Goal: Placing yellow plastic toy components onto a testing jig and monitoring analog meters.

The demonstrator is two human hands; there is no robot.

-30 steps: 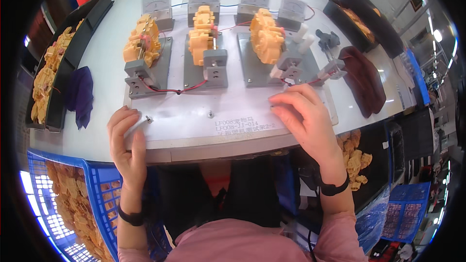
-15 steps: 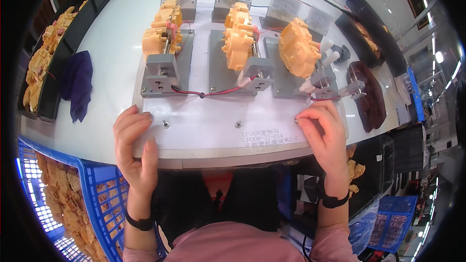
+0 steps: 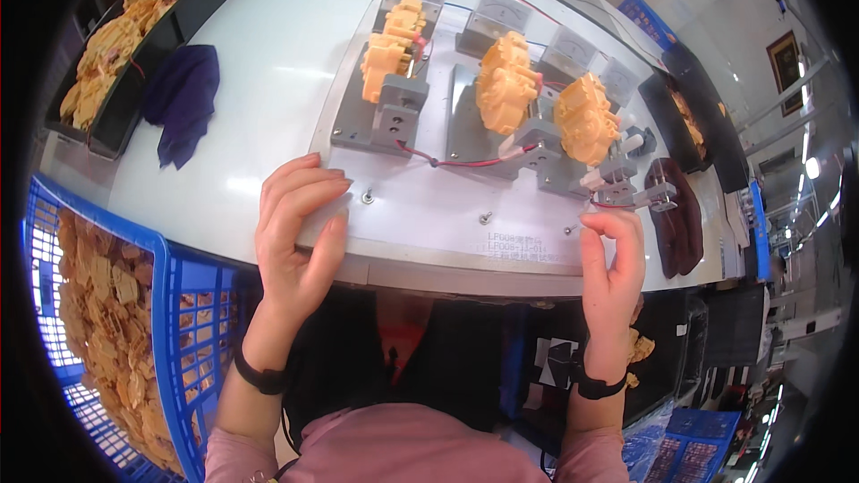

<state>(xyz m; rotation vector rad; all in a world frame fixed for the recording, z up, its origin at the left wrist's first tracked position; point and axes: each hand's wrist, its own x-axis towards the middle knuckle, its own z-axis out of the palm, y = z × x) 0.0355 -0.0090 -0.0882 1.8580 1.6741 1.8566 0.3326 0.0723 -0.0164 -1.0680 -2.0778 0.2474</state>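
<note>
Clamp handle [image 3: 658, 197] at the rightmost fixture is lying just above our right hand [image 3: 611, 259], its long axis running sideways; we are pinching those fingertips together just beneath it, gripping nothing visible. We are resting our left hand [image 3: 295, 228] open on the grey base plate [image 3: 429, 215], farther off.

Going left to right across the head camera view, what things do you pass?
Blue crate of orange parts → purple cloth → left hand → three orange parts on grey fixtures → right hand → dark brown cloth.
</note>
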